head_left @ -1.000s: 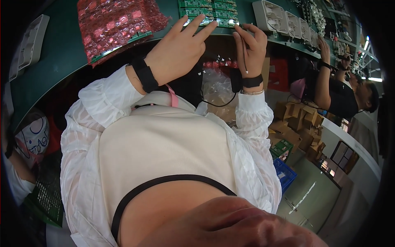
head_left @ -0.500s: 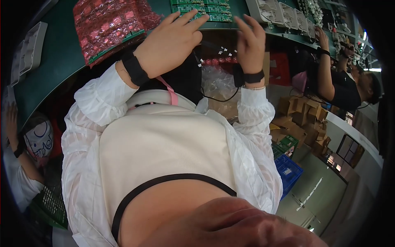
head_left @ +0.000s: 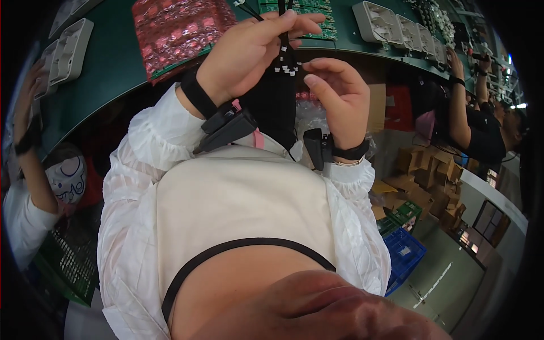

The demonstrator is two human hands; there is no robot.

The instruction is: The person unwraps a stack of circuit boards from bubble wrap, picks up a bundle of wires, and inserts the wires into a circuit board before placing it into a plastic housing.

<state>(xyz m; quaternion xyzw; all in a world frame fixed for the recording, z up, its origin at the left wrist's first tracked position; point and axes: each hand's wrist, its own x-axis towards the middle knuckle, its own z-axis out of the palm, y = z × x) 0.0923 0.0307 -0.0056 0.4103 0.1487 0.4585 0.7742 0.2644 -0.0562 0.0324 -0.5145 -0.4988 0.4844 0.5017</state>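
Observation:
My left hand [head_left: 249, 54] is closed round a bundle of thin black cables [head_left: 285, 37] above the bench's near edge. Small white connectors [head_left: 289, 70] cluster at the bundle's lower ends. Just right of them is my right hand [head_left: 340, 93], its fingers curled and the thumb apart from the forefinger; nothing shows in its grasp. Each wrist wears a black band with a black device. Beyond my left hand lie green circuit boards [head_left: 326, 28], partly covered by it. Pink bubble wrap [head_left: 178, 37] with a green board edge showing lies left of them.
The green bench [head_left: 107, 79] curves across the top. Pale compartment trays [head_left: 71, 48] [head_left: 374, 21] stand at both ends. Co-workers' arms [head_left: 34, 175] [head_left: 460, 107] reach in at left and right. Cardboard boxes [head_left: 430, 170] and a blue crate [head_left: 405, 252] are at lower right.
The cable bundle with white connectors is now in my left hand, which was over the circuit boards. My right hand has come down beside the connectors.

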